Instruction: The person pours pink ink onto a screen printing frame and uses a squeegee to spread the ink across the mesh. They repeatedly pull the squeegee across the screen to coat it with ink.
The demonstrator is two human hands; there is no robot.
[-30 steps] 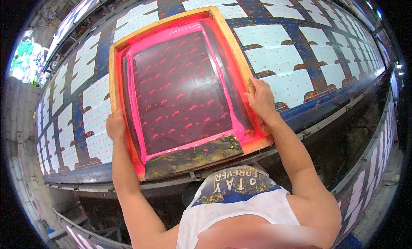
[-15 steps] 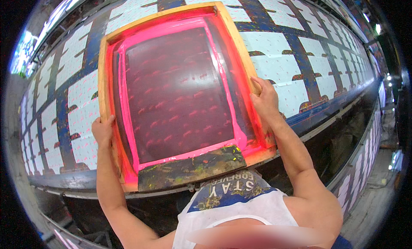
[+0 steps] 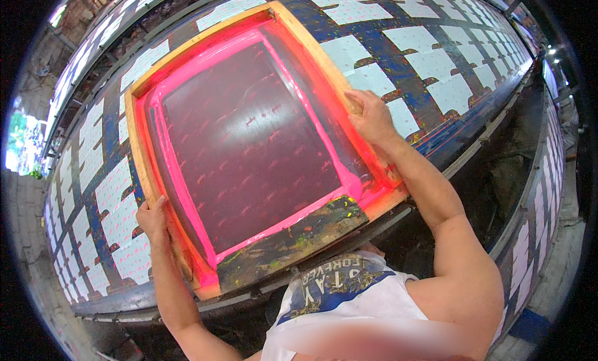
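A wooden screen printing frame (image 3: 316, 52) lies over the long table in front of me, its dark mesh (image 3: 243, 143) bordered by wet pink ink (image 3: 182, 193). My left hand (image 3: 152, 219) is closed on the frame's left side bar, low down. On the right side bar, my right hand (image 3: 374, 117) grips with the fingers curled over the edge. A dark, paint-flecked squeegee (image 3: 296, 242) rests across the near end of the frame. Pale fabric pieces (image 3: 436, 74) with small pink prints surround the frame; whatever lies beneath it shows only dimly through the mesh.
The long printing table (image 3: 367, 40) has a blue, paint-speckled surface and carries rows of cut pieces. A rail (image 3: 479, 137) runs along its near edge, close to my body. Another table with pale pieces (image 3: 526, 249) stands at the right, and one more lies beyond at the upper left.
My view has turned, so the frame and table appear tilted counterclockwise and shifted slightly left. Both hands keep their hold on the side bars; the squeegee stays at the near end.
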